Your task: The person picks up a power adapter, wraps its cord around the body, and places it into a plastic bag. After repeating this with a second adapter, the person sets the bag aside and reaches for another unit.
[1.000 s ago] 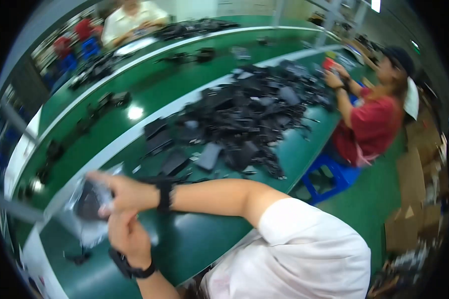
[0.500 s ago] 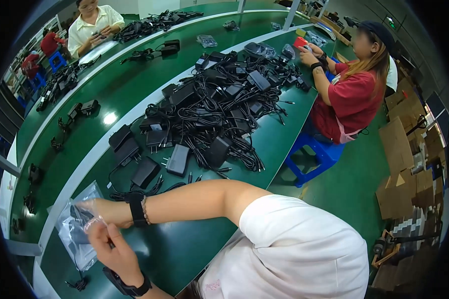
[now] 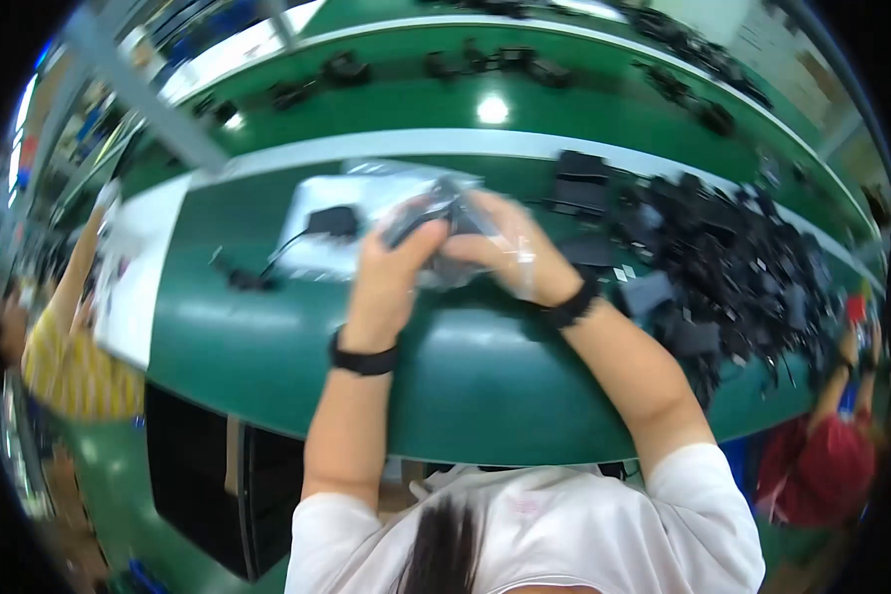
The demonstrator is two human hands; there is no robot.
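Both hands are raised over the near table, gripping a black power adapter (image 3: 444,203) with clear plastic bag film around it. My left hand (image 3: 386,272) is closed on its left side, thumb on top. My right hand (image 3: 505,243) is closed on the other side, and bag film reaches back along it toward the wristband. Motion blur hides the exact finger positions and how far the adapter sits in the bag. Behind my left hand, another black adapter (image 3: 334,221) lies on flat clear plastic bags (image 3: 307,193), its cable (image 3: 252,277) trailing left.
A large heap of black adapters and cables (image 3: 723,267) covers the table's right side. A conveyor (image 3: 406,94) with scattered adapters runs beyond the pale rail (image 3: 297,153). People in a yellow striped top (image 3: 79,371) and a red shirt (image 3: 822,470) are at either side.
The view has swung left, so the adapter heap now appears at the right. My hands have come from the bag at the left to together in front of me, both around a bagged adapter.
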